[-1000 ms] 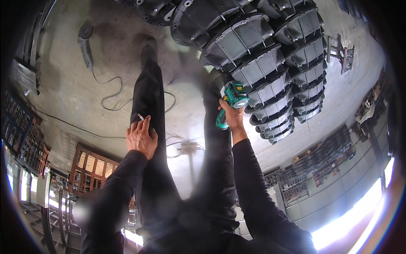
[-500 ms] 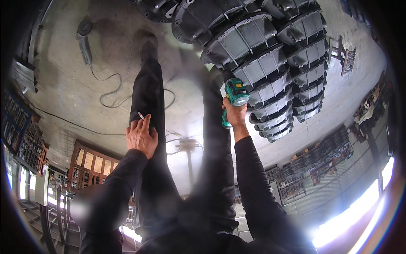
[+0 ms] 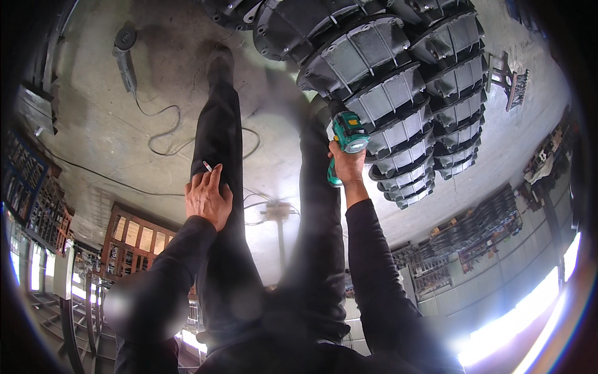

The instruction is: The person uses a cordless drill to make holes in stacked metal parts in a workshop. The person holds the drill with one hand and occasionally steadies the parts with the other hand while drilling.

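Observation:
My right hand [image 3: 349, 163] is wrapped round the handle of a green and black cordless drill [image 3: 350, 129]. Its dark nose points away from me, toward the near edge of the stacked dark metal castings [image 3: 358, 50]; whether the tip touches one cannot be made out. On my left leg lies my left hand [image 3: 208, 201], back upward, fingers bent, with a thin white cigarette [image 3: 208, 166] pinched between two of them. The castings are flanged and ribbed, piled in several overlapping rows at the upper right.
An angle grinder [image 3: 126, 59] lies on the concrete floor at the upper left, its cord [image 3: 165, 134] looping toward my legs. A brown metal rack [image 3: 134, 240] stands at left. A small dark metal frame [image 3: 507, 81] sits beyond the castings. Stacked parts [image 3: 473, 230] line the right wall.
Almost nothing differs. The view has shifted very slightly; both hands keep their grip and place, the drill still beside the castings.

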The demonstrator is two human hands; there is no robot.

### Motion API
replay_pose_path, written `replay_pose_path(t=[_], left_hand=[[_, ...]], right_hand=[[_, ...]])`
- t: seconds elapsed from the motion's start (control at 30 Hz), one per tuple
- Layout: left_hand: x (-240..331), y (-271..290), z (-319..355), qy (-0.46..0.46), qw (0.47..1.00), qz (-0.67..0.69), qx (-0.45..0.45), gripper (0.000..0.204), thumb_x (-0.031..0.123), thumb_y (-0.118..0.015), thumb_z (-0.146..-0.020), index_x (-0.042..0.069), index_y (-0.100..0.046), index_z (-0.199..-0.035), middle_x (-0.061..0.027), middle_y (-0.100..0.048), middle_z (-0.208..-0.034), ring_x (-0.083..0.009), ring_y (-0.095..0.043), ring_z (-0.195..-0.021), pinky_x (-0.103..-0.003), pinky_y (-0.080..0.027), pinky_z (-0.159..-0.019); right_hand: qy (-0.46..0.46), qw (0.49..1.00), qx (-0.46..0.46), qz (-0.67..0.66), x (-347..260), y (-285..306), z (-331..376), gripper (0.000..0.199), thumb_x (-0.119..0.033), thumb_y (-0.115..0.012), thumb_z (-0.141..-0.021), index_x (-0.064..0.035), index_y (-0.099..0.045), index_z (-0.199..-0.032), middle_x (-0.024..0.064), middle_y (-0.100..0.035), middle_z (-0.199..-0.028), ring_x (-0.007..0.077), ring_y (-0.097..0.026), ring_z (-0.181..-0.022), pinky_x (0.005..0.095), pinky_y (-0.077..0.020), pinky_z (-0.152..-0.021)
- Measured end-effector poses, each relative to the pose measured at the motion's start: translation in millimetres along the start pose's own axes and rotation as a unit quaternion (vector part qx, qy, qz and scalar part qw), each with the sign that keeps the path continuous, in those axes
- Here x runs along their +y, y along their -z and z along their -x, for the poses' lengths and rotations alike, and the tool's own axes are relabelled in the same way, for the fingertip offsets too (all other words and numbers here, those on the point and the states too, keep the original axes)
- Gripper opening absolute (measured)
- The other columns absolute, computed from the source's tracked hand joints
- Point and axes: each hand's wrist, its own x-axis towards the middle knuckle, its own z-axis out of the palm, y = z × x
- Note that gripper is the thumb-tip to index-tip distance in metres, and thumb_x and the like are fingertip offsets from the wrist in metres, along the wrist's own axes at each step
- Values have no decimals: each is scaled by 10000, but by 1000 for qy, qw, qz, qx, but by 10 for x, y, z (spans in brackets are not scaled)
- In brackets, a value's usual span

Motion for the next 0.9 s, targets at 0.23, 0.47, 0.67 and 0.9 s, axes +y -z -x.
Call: replay_pose_path(t=[0.23,0.47,0.67,0.9], left_hand=[[24,10,-8,1,1000,-10,-1,511,215,-617,-903,91,-572,-1397,-88,-682,-1235,-281,-588,-1191,-428,-438,-1002],[46,-19,0,-4,1000,-22,9,502,221,-619,-907,84,-575,-1388,-96,-684,-1220,-291,-592,-1175,-435,-444,-999],[60,-7,-6,-3,1000,-31,0,499,218,-611,-913,89,-568,-1393,-105,-678,-1229,-300,-590,-1185,-446,-444,-1002],[18,4,-6,-4,1000,-20,7,494,212,-616,-903,88,-578,-1380,-106,-683,-1214,-302,-598,-1169,-452,-444,-993]], right_hand=[[-1,1000,2,22,-88,9,33,83,-89,-710,-791,-27,-669,-829,26,-668,-702,140,-628,-593,313,-484,-571],[-7,998,1,57,-101,52,43,138,-161,-714,-783,-27,-680,-792,35,-672,-671,143,-636,-615,325,-495,-615],[91,980,-10,179,24,219,-52,277,-261,-722,-774,11,-685,-807,132,-700,-724,262,-675,-683,400,-522,-697],[173,970,7,170,108,240,-55,196,-186,-701,-763,7,-664,-762,57,-660,-653,179,-618,-611,347,-505,-650]])
